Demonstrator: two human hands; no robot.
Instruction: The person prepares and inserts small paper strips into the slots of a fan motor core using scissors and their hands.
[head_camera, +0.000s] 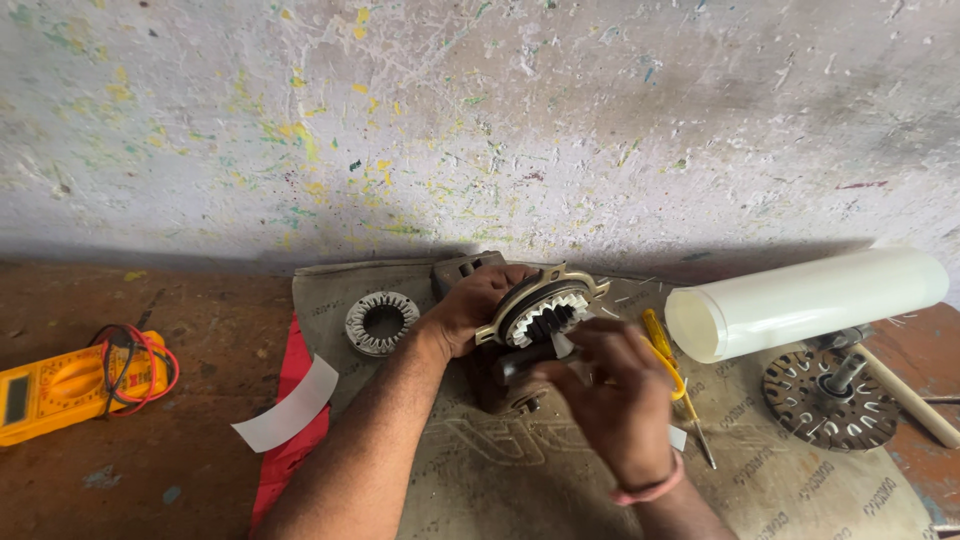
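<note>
Right now the left hand (478, 305) wraps round the back and left side of a stator core (545, 312), a toothed ring w/ white slots set in a tan metal frame, fingers curled behind it, gripping it tilted up on edge so its face turns toward the camera. It sits approx. centre of the bench, on a grey-brown sack cloth (800, 480), close under the paint-flecked wall (500, 120).

Right hand (610, 395) is in front of and just below the core, back of hand to camera, pink band at the wrist. Its fingertips are bunched together, pinching a small white paper strip (562, 345) at the core's lower teeth; strip touches or nearly touches the slots, can't tell which. Dark motor part under the core is mostly hidden by both hands.

Round about:
- second, smaller toothed ring (381, 322) lies flat on the cloth, just left of the left wrist
- yellow-handled screwdriver (672, 375) right beside the right hand, partly behind it
- white roll of sheet (805, 300) lying on its side, further right
- rotor disc w/ shaft (830, 398) below the roll
- larger white paper strip (287, 405) over a red cloth (290, 440), left of the forearm
- yellow multimeter (70, 385) w/ red and black leads, far left, well apart.
</note>
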